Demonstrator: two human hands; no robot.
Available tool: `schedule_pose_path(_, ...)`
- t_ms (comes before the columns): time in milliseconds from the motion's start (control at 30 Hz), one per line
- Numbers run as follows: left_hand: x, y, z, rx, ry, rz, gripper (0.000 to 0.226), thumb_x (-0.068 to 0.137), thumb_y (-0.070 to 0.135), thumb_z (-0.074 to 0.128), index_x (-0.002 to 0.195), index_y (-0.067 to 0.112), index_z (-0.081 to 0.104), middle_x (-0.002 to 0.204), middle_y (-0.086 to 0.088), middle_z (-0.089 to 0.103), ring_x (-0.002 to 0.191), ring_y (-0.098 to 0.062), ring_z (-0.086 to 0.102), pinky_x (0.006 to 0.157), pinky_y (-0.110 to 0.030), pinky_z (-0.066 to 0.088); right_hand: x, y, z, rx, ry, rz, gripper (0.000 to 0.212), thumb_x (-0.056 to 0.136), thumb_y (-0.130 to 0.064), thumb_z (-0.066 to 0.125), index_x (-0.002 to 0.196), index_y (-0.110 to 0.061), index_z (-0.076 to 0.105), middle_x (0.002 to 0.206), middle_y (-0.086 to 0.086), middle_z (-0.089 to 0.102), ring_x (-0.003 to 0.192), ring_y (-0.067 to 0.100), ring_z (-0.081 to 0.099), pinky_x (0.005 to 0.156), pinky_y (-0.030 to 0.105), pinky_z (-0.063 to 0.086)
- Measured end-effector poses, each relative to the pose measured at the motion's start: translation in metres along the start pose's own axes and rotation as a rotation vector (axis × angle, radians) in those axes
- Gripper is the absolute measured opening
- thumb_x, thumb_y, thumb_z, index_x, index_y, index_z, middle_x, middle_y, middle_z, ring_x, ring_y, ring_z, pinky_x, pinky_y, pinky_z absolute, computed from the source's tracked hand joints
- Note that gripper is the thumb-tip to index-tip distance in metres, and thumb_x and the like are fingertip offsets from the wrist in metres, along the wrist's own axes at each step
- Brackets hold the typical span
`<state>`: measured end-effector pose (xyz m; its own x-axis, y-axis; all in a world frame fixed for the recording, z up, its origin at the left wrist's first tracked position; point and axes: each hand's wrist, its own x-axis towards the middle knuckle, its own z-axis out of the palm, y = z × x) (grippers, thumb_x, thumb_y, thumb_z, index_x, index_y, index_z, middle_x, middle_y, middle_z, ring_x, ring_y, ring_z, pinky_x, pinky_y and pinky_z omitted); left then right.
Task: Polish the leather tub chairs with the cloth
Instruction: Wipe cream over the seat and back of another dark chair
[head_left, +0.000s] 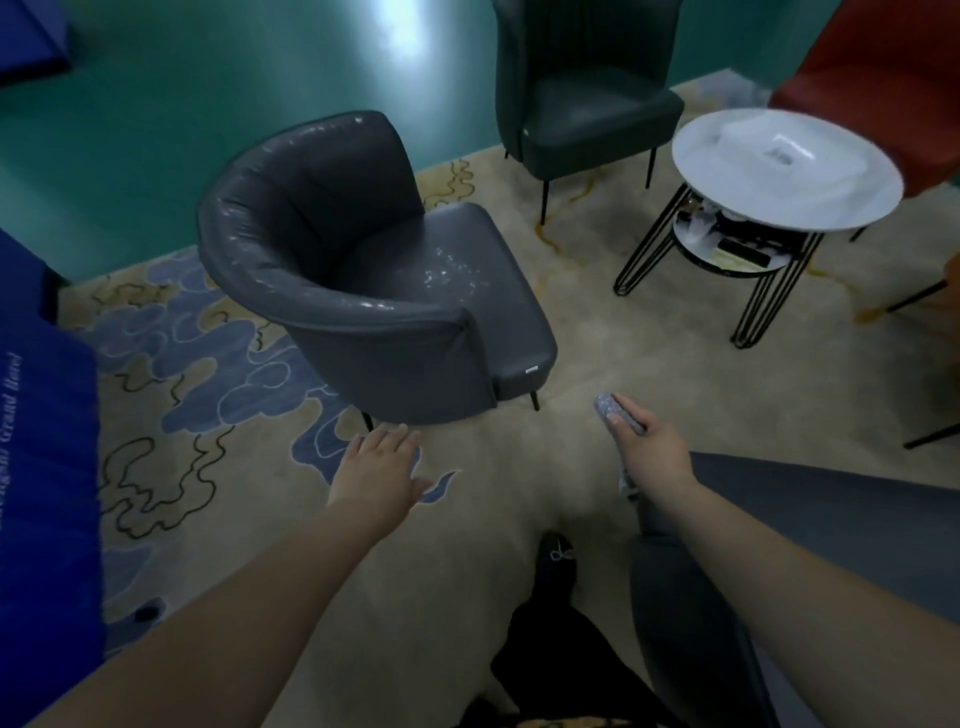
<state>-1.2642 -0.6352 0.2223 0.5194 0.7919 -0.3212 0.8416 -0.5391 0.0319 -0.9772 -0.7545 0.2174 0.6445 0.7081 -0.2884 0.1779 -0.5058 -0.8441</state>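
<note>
A dark grey leather tub chair (363, 270) stands on the carpet ahead, its seat facing right and worn, shiny patches on its back rim and seat. My left hand (379, 465) reaches toward the chair's near side with fingers straight, a little short of it and holding nothing. My right hand (649, 447) is stretched out to the right of the chair and grips a grey speckled cloth (613, 410), which sticks out past my fingers. Part of another grey chair (779, 519) lies under my right forearm.
A dark green high-backed chair (582, 88) stands by the teal wall. A round white side table (727, 208) on black wire legs is at the right, with a red chair (893, 67) behind it. Blue fabric (47, 441) hangs at the left. My foot (556, 561) is below.
</note>
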Motion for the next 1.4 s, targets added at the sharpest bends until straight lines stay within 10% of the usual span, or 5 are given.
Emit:
schedule_pose_path(367, 0.160, 0.032, -0.033, 0.042, 0.020, 0.034, 0.069, 0.093, 0.049, 0.046, 0.152, 0.024, 0.019, 0.159, 0.004, 0.017, 0.147, -0.018, 0.009, 0.118, -0.039, 0.006, 0.179, -0.061, -0.016, -0.050, -0.083, -0.061, 0.037, 0.093, -0.027, 0.057, 0.129, -0.021, 0.058, 0.129, -0.002, 0.061, 0.117, 0.012, 0.055, 0.100, 0.023, 0.038)
schedule_pose_path(500, 0.209, 0.041, -0.047, 0.003, 0.046, 0.003, 0.068, 0.094, 0.050, 0.045, 0.152, 0.022, 0.020, 0.160, 0.003, 0.016, 0.147, -0.018, 0.008, 0.119, -0.039, 0.005, 0.232, -0.083, -0.014, -0.070, -0.144, -0.064, 0.038, 0.093, -0.030, 0.057, 0.130, -0.023, 0.058, 0.106, 0.007, 0.070, 0.084, 0.010, 0.059, 0.099, 0.043, 0.047)
schedule_pose_path(933, 0.389, -0.011, -0.068, -0.042, -0.054, -0.140, 0.069, 0.097, 0.051, 0.037, 0.153, 0.022, 0.010, 0.161, 0.002, 0.009, 0.148, -0.020, 0.003, 0.119, -0.042, 0.006, 0.404, -0.151, 0.044, -0.165, -0.227, -0.127, 0.037, 0.093, -0.028, 0.056, 0.130, -0.023, 0.058, 0.132, -0.001, 0.059, 0.123, 0.010, 0.052, 0.108, 0.034, 0.040)
schedule_pose_path(1267, 0.481, -0.050, -0.058, -0.165, -0.215, -0.346, 0.074, 0.096, 0.054, 0.038, 0.153, 0.023, 0.003, 0.161, 0.000, 0.003, 0.148, -0.021, 0.000, 0.119, -0.043, 0.004, 0.521, -0.195, 0.106, -0.330, -0.339, -0.198, 0.035, 0.094, -0.023, 0.055, 0.129, -0.024, 0.059, 0.128, -0.001, 0.061, 0.113, 0.008, 0.055, 0.088, 0.017, 0.037)
schedule_pose_path(1400, 0.495, -0.048, -0.042, -0.316, -0.224, -0.536, 0.074, 0.095, 0.053, 0.040, 0.153, 0.022, 0.005, 0.161, 0.000, 0.007, 0.147, -0.021, 0.005, 0.119, -0.042, 0.008, 0.565, -0.205, 0.148, -0.387, -0.522, -0.224, 0.034, 0.094, -0.021, 0.056, 0.128, -0.021, 0.060, 0.119, 0.010, 0.065, 0.102, 0.024, 0.062, 0.089, 0.034, 0.049)
